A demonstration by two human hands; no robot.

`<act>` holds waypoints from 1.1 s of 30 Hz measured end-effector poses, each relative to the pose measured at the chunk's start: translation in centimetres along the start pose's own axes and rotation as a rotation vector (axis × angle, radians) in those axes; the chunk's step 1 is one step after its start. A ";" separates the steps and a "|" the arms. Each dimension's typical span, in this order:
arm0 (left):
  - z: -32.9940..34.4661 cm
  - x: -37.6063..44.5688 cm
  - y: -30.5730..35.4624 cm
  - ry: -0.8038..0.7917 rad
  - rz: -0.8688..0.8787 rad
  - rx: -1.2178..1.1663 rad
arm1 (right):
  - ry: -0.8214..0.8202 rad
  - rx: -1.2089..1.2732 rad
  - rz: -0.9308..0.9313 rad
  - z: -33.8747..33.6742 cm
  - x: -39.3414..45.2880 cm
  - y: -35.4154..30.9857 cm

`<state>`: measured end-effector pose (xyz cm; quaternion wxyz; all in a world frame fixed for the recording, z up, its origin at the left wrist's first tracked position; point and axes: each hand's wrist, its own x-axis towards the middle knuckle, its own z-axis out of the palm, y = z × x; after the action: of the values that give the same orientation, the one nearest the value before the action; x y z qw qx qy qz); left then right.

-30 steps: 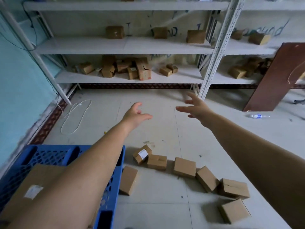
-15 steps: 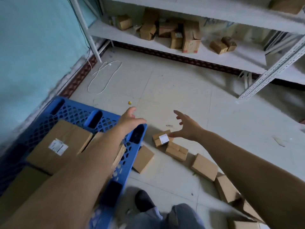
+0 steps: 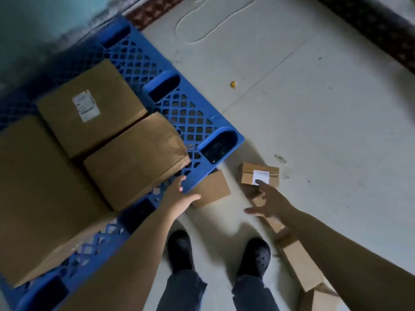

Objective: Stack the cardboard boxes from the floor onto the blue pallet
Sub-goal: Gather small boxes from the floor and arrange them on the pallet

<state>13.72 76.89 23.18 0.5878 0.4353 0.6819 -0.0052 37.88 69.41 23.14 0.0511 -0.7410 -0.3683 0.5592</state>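
Note:
The blue pallet [image 3: 179, 113] lies on the floor at the left and carries three large cardboard boxes: one with a label [image 3: 89, 104], one beside it [image 3: 134, 158] and a bigger one [image 3: 38, 194] nearest me. A flat small box [image 3: 213, 187] leans against the pallet's corner. My left hand [image 3: 179, 196] hovers open over that corner, fingers spread, just left of the flat box. A small labelled box [image 3: 260, 176] sits on the floor; my right hand [image 3: 267, 200] is open just in front of it, fingertip at its label. More small boxes [image 3: 301, 263] lie under my right forearm.
My two black shoes [image 3: 179, 250] stand on the pale tiled floor just right of the pallet. A white cord [image 3: 202, 30] loops on the floor at the top. A teal wall runs along the left, and a dark patterned skirting crosses the upper right.
The view has tipped down from the shelves to the floor at my feet. Both hands have come down towards the small boxes by the pallet's corner, still open.

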 end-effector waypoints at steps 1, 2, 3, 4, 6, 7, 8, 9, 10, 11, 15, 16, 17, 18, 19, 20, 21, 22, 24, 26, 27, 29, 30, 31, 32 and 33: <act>1.0 1.8 -1.6 0.012 -0.040 -0.030 | -0.014 -0.009 0.008 1.0 2.3 1.2; 2.1 3.6 -3.1 0.024 -0.075 -0.061 | -0.024 -0.007 0.008 2.0 4.7 2.4; 3.1 5.4 -4.6 0.037 -0.100 -0.083 | -0.028 0.003 0.011 3.1 7.1 3.5; 4.2 7.2 -6.0 0.046 -0.120 -0.098 | -0.033 0.026 0.023 4.3 9.5 4.6; 6.4 10.7 -8.6 0.066 -0.162 -0.112 | -0.039 0.104 0.064 6.9 14.3 6.8; 7.5 12.4 -9.9 0.079 -0.186 -0.120 | -0.033 0.136 0.087 8.4 16.7 7.9; 8.6 14.0 -11.3 0.091 -0.217 -0.145 | -0.019 0.144 0.108 9.7 19.0 9.0; 9.5 15.5 -12.7 0.103 -0.251 -0.181 | -0.006 0.132 0.123 11.1 21.1 9.9; 10.4 16.9 -14.0 0.114 -0.289 -0.219 | 0.008 0.111 0.131 12.3 23.2 10.8; 11.1 18.3 -15.2 0.126 -0.317 -0.238 | 0.025 0.084 0.131 13.4 25.2 11.6; 12.4 23.3 -18.9 0.207 -0.399 -0.298 | 0.094 0.034 0.150 16.1 30.9 14.5; 12.6 24.4 -19.4 0.218 -0.426 -0.322 | 0.101 0.056 0.164 16.5 31.8 15.1; 12.7 25.2 -19.8 0.218 -0.440 -0.334 | 0.099 0.095 0.177 17.0 32.4 15.7; 12.9 25.9 -20.2 0.205 -0.443 -0.345 | 0.087 0.138 0.187 17.5 32.8 16.2; 13.1 26.5 -20.4 0.181 -0.441 -0.367 | 0.074 0.163 0.191 18.0 33.0 16.6; 13.3 26.8 -20.4 0.151 -0.455 -0.411 | 0.063 0.166 0.192 18.4 33.0 16.8; 13.3 26.8 -20.2 0.117 -0.482 -0.462 | 0.061 0.168 0.191 18.8 32.7 16.9; 13.4 26.5 -20.0 0.093 -0.506 -0.513 | 0.076 0.180 0.190 19.0 32.4 16.9; 13.7 25.5 -19.7 0.065 -0.504 -0.544 | 0.131 0.214 0.197 18.8 31.6 16.9; 13.9 23.8 -19.0 0.070 -0.481 -0.532 | 0.203 0.215 0.179 17.5 30.4 16.4; 13.9 22.8 -18.2 0.073 -0.471 -0.536 | 0.235 0.239 0.175 16.5 29.6 16.0; 13.8 20.3 -16.1 0.059 -0.450 -0.517 | 0.289 0.324 0.202 14.2 27.7 15.0; 13.7 18.8 -14.8 0.043 -0.434 -0.510 | 0.316 0.365 0.209 12.9 26.4 14.3; 13.7 17.3 -13.3 0.031 -0.413 -0.511 | 0.348 0.402 0.206 11.4 25.1 13.5; 13.6 15.6 -11.6 0.033 -0.399 -0.526 | 0.382 0.434 0.195 9.9 23.6 12.6; 13.4 13.8 -10.0 0.046 -0.385 -0.551 | 0.414 0.465 0.176 8.4 22.0 11.5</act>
<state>19.35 71.87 2.85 0.6560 0.1230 0.7406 0.0783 38.46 71.54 -2.95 0.2442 -0.8364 -0.1468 0.4682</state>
